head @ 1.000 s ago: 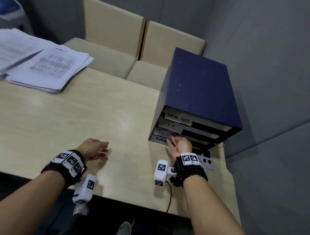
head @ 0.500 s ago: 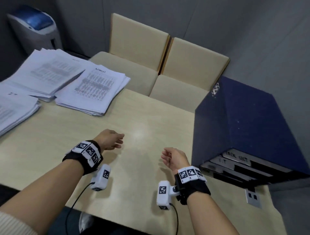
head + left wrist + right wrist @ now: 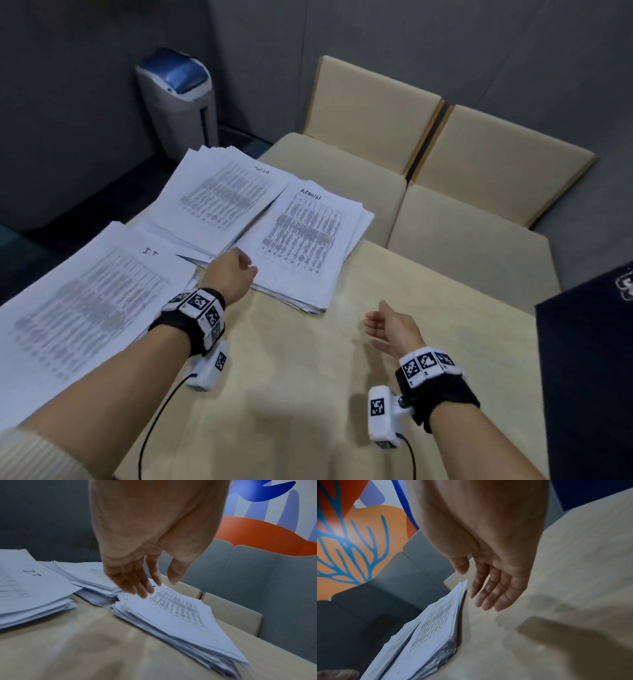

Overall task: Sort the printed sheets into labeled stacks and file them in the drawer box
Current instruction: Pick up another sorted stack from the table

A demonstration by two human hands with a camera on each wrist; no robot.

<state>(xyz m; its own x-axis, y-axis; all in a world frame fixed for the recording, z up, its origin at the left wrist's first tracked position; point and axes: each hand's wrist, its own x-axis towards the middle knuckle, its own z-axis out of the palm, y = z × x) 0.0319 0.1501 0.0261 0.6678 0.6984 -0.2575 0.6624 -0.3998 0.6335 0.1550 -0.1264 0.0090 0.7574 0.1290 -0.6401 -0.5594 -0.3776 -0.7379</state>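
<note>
Three stacks of printed sheets lie on the table's far left. The nearest is marked "I.T", the far one has a small handwritten label, and the right one is marked "ADMIN". My left hand is open with its fingertips at the near left corner of the ADMIN stack. Open and palm-up, my right hand hovers over bare table just right of that stack and holds nothing. The dark blue drawer box shows at the right edge, its drawers out of view.
Two beige chairs stand against the table's far edge. A grey bin with a blue lid sits on the floor at the back left. Bare tabletop lies between my forearms. Grey walls close in behind.
My right hand left the bottom drawer of the box and swung left over the table. My left hand reached forward to the ADMIN stack. The view turned left, away from the box.
</note>
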